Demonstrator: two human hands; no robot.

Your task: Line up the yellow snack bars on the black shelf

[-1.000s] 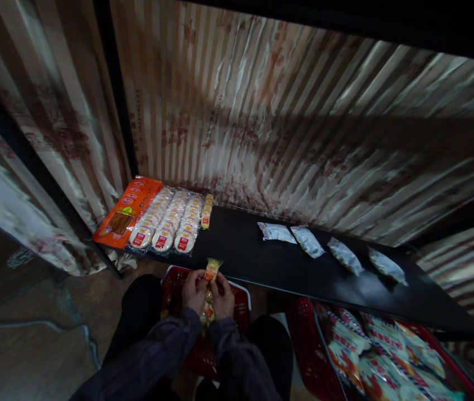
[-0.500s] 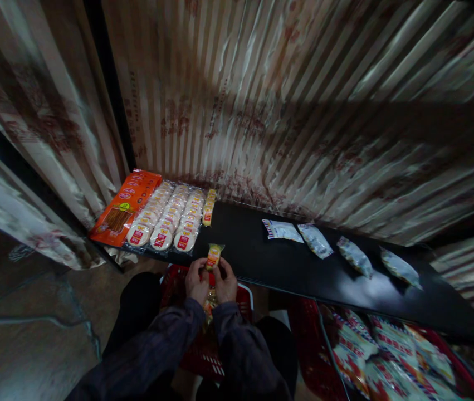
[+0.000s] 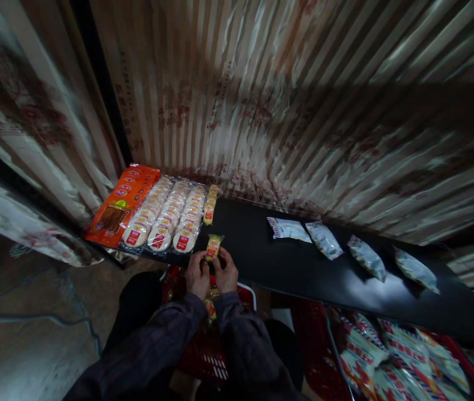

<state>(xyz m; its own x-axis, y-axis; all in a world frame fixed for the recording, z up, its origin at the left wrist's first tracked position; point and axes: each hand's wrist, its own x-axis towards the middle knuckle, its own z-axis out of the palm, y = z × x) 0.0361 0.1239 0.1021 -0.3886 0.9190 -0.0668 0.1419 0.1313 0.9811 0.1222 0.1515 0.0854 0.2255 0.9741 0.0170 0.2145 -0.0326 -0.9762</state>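
Between my left hand (image 3: pixel 198 274) and my right hand (image 3: pixel 225 272) is a small yellow wrapped snack (image 3: pixel 213 247) with a red label, held by its sides near the front edge of the black shelf (image 3: pixel 253 245). The fingers of both hands are closed on it. Just beyond it, a row of similar yellow snack packets (image 3: pixel 210 205) lies on the shelf. Left of that row are rows of round white crackers in clear wrap (image 3: pixel 183 240). Beneath my hands stands a red basket (image 3: pixel 208 362) with more yellow packets inside, partly hidden by my forearms.
An orange snack bag (image 3: pixel 130 181) lies at the shelf's left end. Several silvery packets (image 3: pixel 289 229) are spaced along the right part. Below the shelf on the right, another red basket (image 3: pixel 316 356) holds larger white and red bags (image 3: pixel 404 356). A striped curtain (image 3: pixel 253 111) hangs behind.
My hands and the yellow snack have moved slightly forward over the shelf. The view has shifted a little. Both hands still hold the packet.
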